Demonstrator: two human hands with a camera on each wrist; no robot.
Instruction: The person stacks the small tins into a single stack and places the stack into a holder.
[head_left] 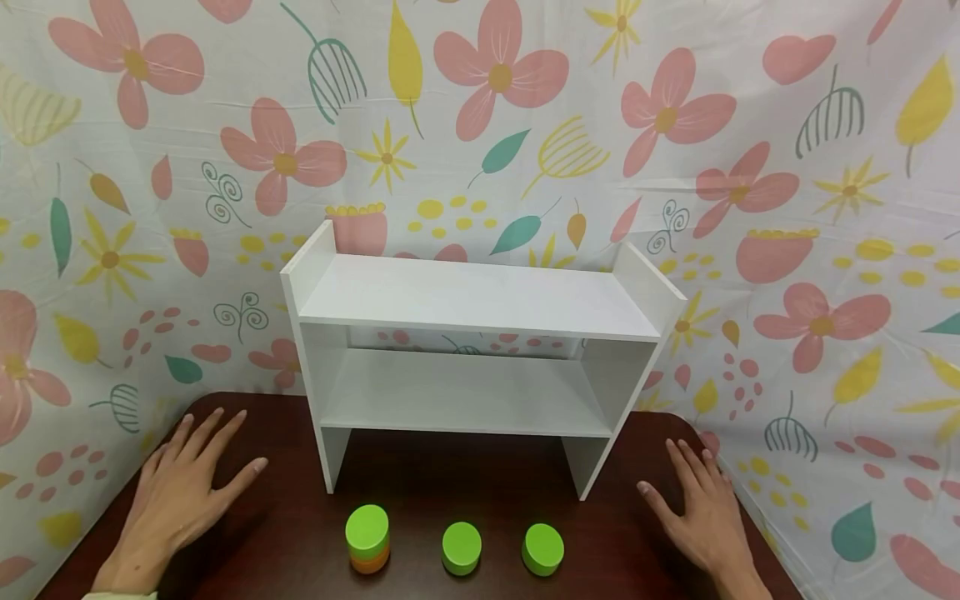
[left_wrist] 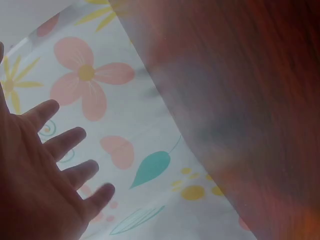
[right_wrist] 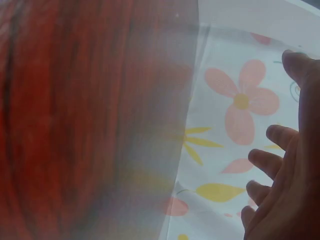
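My left hand [head_left: 176, 492] is at the left side of the dark table, fingers spread and holding nothing. On the right side, my right hand [head_left: 703, 515] also has its fingers extended with nothing in them. Between the hands, along the front, stand a green-topped stack with an orange lower part [head_left: 367, 538], a green round piece [head_left: 461, 548] in the middle and another green round piece [head_left: 543, 549] to its right. The stack is nearest my left hand, apart from it. Both wrist views show the hands [left_wrist: 45, 175] [right_wrist: 282, 165] with fingers apart.
A white two-level shelf [head_left: 465, 392] stands on the table [head_left: 262, 450] behind the green pieces, its boards bare. Behind and beside the table hangs a floral cloth [head_left: 570, 100]. The table's rounded far corners show left and right of the shelf.
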